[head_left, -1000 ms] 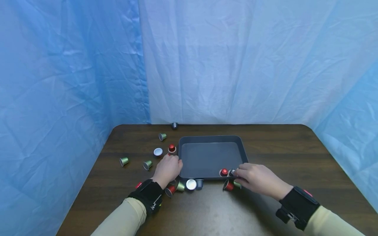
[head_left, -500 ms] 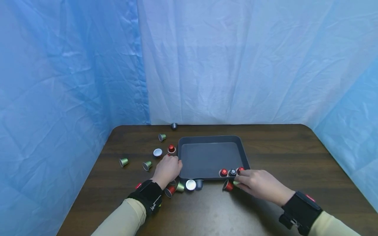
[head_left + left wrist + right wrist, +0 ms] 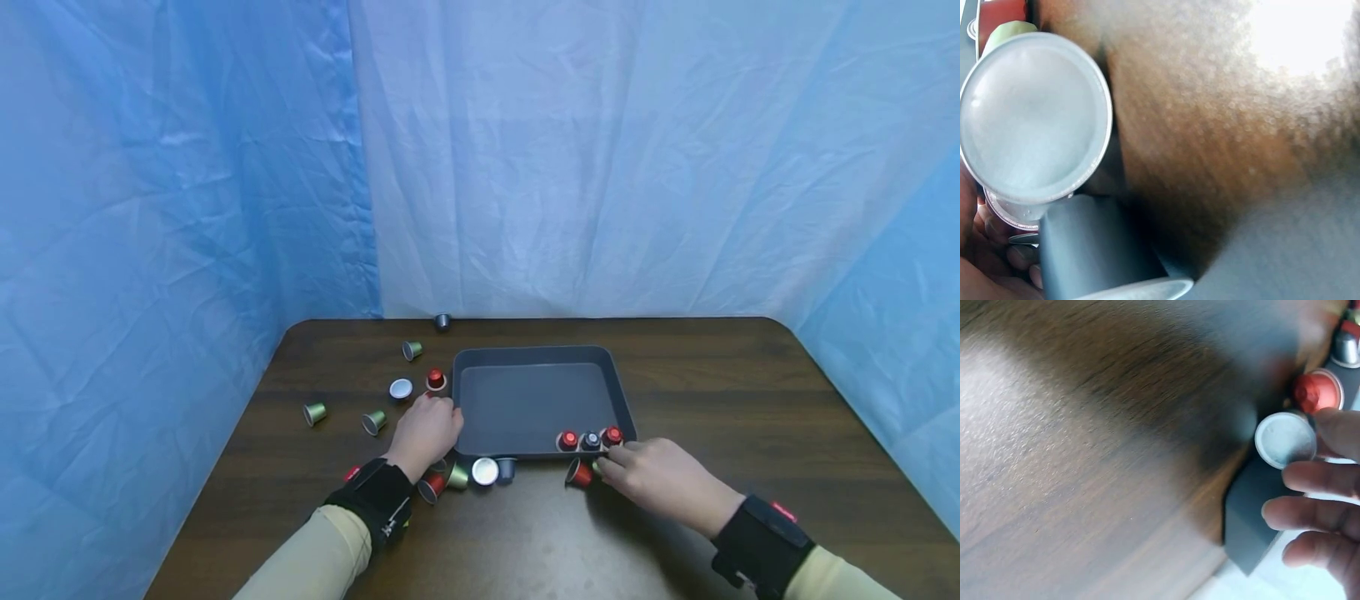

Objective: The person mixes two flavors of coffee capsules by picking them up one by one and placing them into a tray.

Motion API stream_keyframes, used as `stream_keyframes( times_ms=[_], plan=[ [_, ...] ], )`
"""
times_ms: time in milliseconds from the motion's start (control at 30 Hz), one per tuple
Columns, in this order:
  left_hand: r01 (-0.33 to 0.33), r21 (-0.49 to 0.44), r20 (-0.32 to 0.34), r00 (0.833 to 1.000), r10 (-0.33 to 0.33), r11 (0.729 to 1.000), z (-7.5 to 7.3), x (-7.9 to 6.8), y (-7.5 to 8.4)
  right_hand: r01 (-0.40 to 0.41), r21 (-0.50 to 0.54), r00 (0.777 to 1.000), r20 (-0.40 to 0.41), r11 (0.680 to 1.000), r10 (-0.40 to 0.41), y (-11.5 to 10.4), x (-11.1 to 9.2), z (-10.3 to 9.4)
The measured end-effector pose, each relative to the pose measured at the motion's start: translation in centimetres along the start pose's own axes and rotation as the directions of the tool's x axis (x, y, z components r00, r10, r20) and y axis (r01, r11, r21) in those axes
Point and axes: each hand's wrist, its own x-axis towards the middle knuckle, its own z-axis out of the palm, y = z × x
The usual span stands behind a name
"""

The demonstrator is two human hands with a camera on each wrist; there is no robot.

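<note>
My right hand [image 3: 663, 479] is at the front right corner of the dark grey tray [image 3: 536, 400]. Its thumb and forefinger pinch a green coffee capsule [image 3: 597, 468], whose silver lid [image 3: 1285, 439] shows in the right wrist view. A red capsule [image 3: 579, 472] lies beside it on the table. Inside the tray, along the front wall, stand a red capsule [image 3: 568, 440], a dark one [image 3: 591, 440] and another red one [image 3: 612, 435]. My left hand [image 3: 426, 429] rests at the tray's left edge, fingers bent down; what its fingertips hold is hidden.
In front of the tray lie a white-lidded capsule [image 3: 485, 472], a dark one [image 3: 506, 470], a green one [image 3: 457, 476] and a red one [image 3: 432, 486]. Several more are scattered left and behind, including a green capsule [image 3: 315, 413]. Blue curtains [image 3: 585, 158] hang around the table.
My right hand has let go of a red capsule in the tray's front right corner, then moved back over the front wall to the green capsule. My left hand has stayed put.
</note>
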Motion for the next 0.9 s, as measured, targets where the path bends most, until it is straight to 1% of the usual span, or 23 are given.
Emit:
stream_keyframes(
  times_ms=[67, 167, 400, 533, 667, 767, 900],
  plan=[
    [0.002, -0.004, 0.002, 1.0, -0.002, 1.0, 0.0, -0.01, -0.01, 0.007, -0.019, 0.999, 0.032, 1.0, -0.006, -0.08, -0.11, -0.03],
    [-0.001, -0.005, 0.001, 1.0, 0.001, 1.0, -0.06, -0.06, -0.02, -0.006, -0.012, 0.998, 0.06, 1.0, 0.006, -0.15, -0.15, -0.05],
    [-0.007, 0.0, 0.0, 1.0, 0.007, 1.0, 0.0, -0.04, 0.02, -0.051, 0.053, 0.998, 0.042, 0.997, 0.049, -0.12, -0.19, 0.17],
    [-0.005, -0.004, -0.001, 1.0, 0.005, 1.0, 0.03, 0.07, 0.04, -0.1, 0.072, 0.994, 0.052, 0.992, 0.096, -0.21, -0.21, 0.31],
    [-0.001, -0.011, -0.002, 1.0, 0.001, 1.0, 0.01, 0.11, 0.12, -0.165, 0.067, 0.984, 0.085, 0.984, 0.16, -0.38, -0.23, 0.32],
    [-0.002, -0.013, -0.006, 1.0, 0.002, 1.0, -0.02, 0.08, 0.11, -0.213, 0.088, 0.972, 0.12, 0.973, 0.202, -0.46, -0.24, 0.33],
    [-0.002, -0.015, -0.007, 1.0, 0.002, 1.0, -0.05, 0.07, 0.12, -0.248, 0.13, 0.96, 0.169, 0.96, 0.225, -0.5, -0.27, 0.26]
  ],
)
